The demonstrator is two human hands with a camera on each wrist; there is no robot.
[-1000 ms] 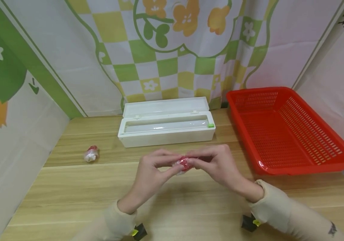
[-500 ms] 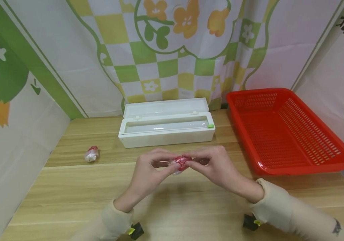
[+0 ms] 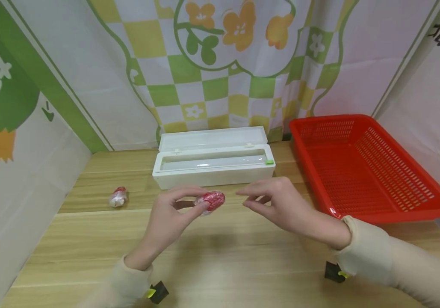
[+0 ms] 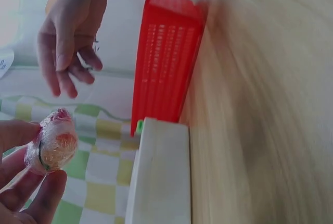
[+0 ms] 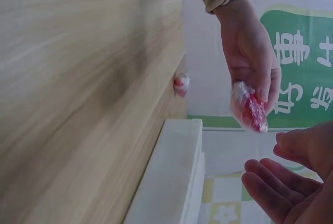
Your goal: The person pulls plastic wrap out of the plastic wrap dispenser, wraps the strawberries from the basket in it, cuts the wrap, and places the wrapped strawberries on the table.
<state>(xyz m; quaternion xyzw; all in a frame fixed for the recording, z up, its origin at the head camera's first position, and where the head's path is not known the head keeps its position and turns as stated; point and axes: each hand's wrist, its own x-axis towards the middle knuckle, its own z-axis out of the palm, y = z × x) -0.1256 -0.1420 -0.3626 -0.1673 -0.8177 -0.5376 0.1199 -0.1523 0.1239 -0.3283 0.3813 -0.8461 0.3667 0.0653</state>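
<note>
My left hand (image 3: 171,214) pinches a small red-and-white bundle wrapped in crinkled clear film (image 3: 213,202) between thumb and fingers, above the table. The left wrist view shows the bundle's paler side (image 4: 52,143) with a thin dark line on it; what lies inside the film cannot be told. To the right of it, a short gap away, my right hand (image 3: 281,209) holds nothing, its thumb and fingers apart and loosely bent. A similar wrapped bundle (image 3: 118,197) lies on the table at the left.
Behind the hands stands a long white box (image 3: 214,176) with its lid (image 3: 213,138) raised and a roll of clear film (image 3: 216,163) inside. A red slotted basket (image 3: 307,171) occupies the right side. A patterned curtain (image 3: 216,90) hangs along the wooden table's back edge.
Both hands were on the bundle before. Now the right hand has let go and moved off to the right, while the left hand has carried the bundle a little to the left.
</note>
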